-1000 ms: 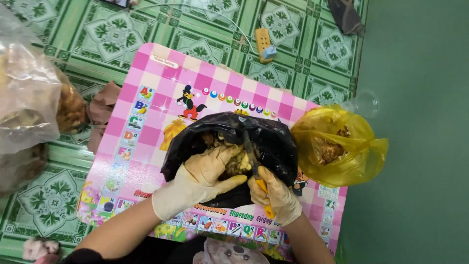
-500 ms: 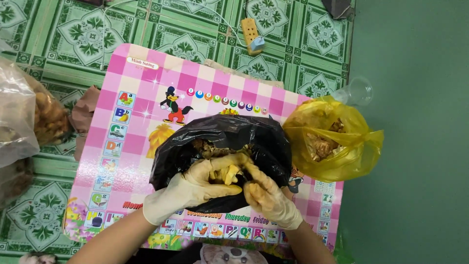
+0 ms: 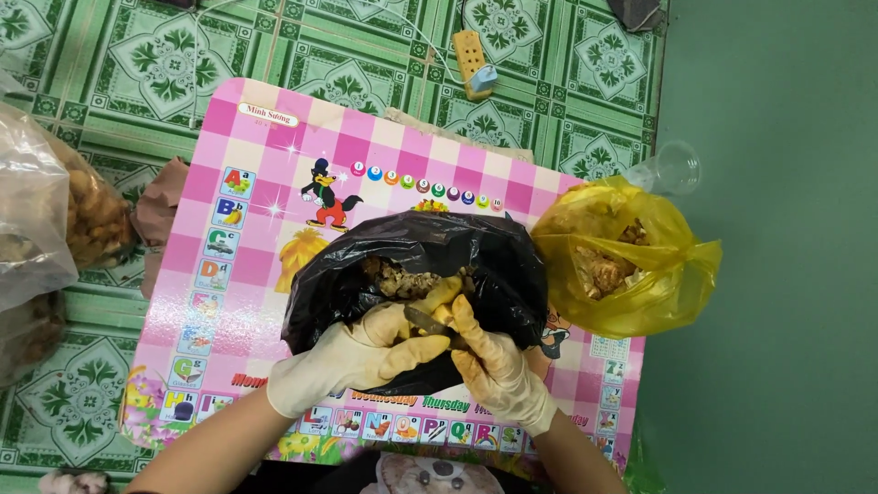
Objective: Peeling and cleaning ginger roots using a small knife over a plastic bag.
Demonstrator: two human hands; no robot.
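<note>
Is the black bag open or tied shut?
Open. The black bag gapes at its mouth, showing brownish pieces inside; the left hand and right hand, both gloved, work at its opening.

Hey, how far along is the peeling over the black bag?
Done: brown scraps lie piled in the black bag, and the yellow bag holds pieces. In hand: the left hand grips a yellowish piece while the right hand works on it with a dark blade. Left: the clear bag looks full.

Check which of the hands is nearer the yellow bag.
Right. The right hand sits at the black bag's mouth on the side towards the yellow bag; the left hand lies farther off, across the black bag.
</note>
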